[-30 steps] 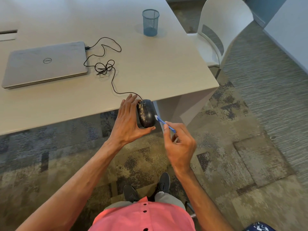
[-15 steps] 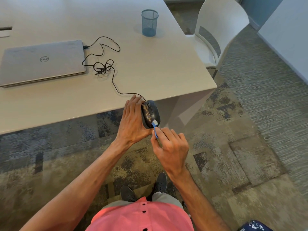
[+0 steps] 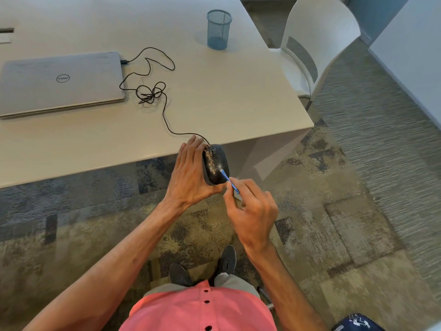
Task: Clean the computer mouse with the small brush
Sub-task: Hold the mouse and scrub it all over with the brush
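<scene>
A black computer mouse (image 3: 214,163), its top speckled with pale dirt, is held in the air just off the table's near edge. My left hand (image 3: 191,175) grips it from the left side, thumb under its rear end. My right hand (image 3: 253,211) pinches a small blue brush (image 3: 228,179) between thumb and fingers. The white bristle tip touches the mouse's rear right part. The mouse's black cable (image 3: 164,108) runs back over the table to a tangle and on to the laptop.
A closed silver laptop (image 3: 59,82) lies on the white table (image 3: 226,103) at the left. A blue mesh pen cup (image 3: 218,29) stands at the far side. A white chair (image 3: 317,39) stands at the table's right end. Patterned carpet lies below, with my shoes (image 3: 202,266).
The brush swung from the mouse's right side onto its top and has since slid a little toward the rear. My left hand keeps the same hold on the mouse.
</scene>
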A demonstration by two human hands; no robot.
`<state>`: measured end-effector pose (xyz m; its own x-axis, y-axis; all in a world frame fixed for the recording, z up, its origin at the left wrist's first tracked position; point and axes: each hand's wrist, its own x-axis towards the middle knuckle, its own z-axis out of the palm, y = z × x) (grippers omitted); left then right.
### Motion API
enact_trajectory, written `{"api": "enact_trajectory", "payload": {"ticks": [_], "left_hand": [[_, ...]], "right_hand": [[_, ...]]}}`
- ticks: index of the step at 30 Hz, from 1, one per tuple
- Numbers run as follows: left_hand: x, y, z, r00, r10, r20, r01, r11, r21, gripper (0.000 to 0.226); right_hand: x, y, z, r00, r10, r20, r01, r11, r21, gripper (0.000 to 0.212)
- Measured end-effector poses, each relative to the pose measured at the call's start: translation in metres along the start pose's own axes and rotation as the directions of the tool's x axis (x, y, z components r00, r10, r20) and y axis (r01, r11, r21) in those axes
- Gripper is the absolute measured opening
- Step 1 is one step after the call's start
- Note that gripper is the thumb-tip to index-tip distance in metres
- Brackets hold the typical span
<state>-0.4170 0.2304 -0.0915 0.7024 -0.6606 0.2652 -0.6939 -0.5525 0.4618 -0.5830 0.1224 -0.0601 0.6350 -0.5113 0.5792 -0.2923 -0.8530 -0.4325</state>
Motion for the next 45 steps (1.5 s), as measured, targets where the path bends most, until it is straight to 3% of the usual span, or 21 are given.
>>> {"api": "enact_trajectory", "payload": {"ticks": [4, 10, 18, 23, 28, 31, 35, 40, 45], "left_hand": [[-0.001, 0.002, 0.004, 0.999, -0.010, -0.031, 0.010, 1.000, -0.017, 0.127], [0.000, -0.003, 0.010, 1.000, -0.001, -0.030, 0.001, 1.000, -0.013, 0.127], [-0.002, 0.001, 0.013, 0.999, 0.018, -0.042, -0.020, 0.999, -0.042, 0.136], [0.001, 0.003, 0.012, 0.999, 0.017, -0.049, -0.019, 0.999, -0.040, 0.126], [0.002, 0.004, 0.007, 1.000, 0.015, -0.014, -0.016, 1.000, -0.020, 0.107], [0.003, 0.004, 0.005, 1.000, 0.012, -0.015, -0.013, 0.999, -0.040, 0.096], [0.005, 0.001, 0.006, 0.999, 0.022, -0.028, -0.023, 0.999, -0.042, 0.097], [0.004, -0.004, 0.010, 0.999, 0.034, -0.031, -0.034, 0.999, -0.009, 0.122], [0.003, -0.002, 0.009, 0.999, 0.029, -0.026, -0.029, 1.000, 0.010, 0.105]], "right_hand": [[-0.002, 0.000, 0.009, 0.990, -0.138, 0.011, 0.138, 0.985, -0.104, 0.021], [-0.013, -0.004, 0.010, 0.979, -0.189, 0.074, 0.194, 0.979, -0.066, 0.023], [0.003, 0.003, -0.001, 0.989, -0.147, -0.013, 0.146, 0.987, -0.068, 0.021], [0.011, 0.002, 0.007, 0.980, -0.199, -0.012, 0.195, 0.970, -0.143, 0.020], [0.005, -0.006, 0.015, 0.973, -0.227, 0.050, 0.231, 0.966, -0.117, 0.029], [0.004, -0.010, 0.016, 0.964, -0.251, 0.086, 0.258, 0.963, -0.080, 0.023], [0.010, -0.011, 0.012, 0.973, -0.229, 0.040, 0.231, 0.972, -0.042, 0.021], [0.030, -0.004, 0.011, 0.978, -0.205, -0.042, 0.200, 0.974, -0.102, 0.023], [0.024, -0.001, 0.019, 0.967, -0.255, 0.025, 0.256, 0.957, -0.137, 0.023]]}}
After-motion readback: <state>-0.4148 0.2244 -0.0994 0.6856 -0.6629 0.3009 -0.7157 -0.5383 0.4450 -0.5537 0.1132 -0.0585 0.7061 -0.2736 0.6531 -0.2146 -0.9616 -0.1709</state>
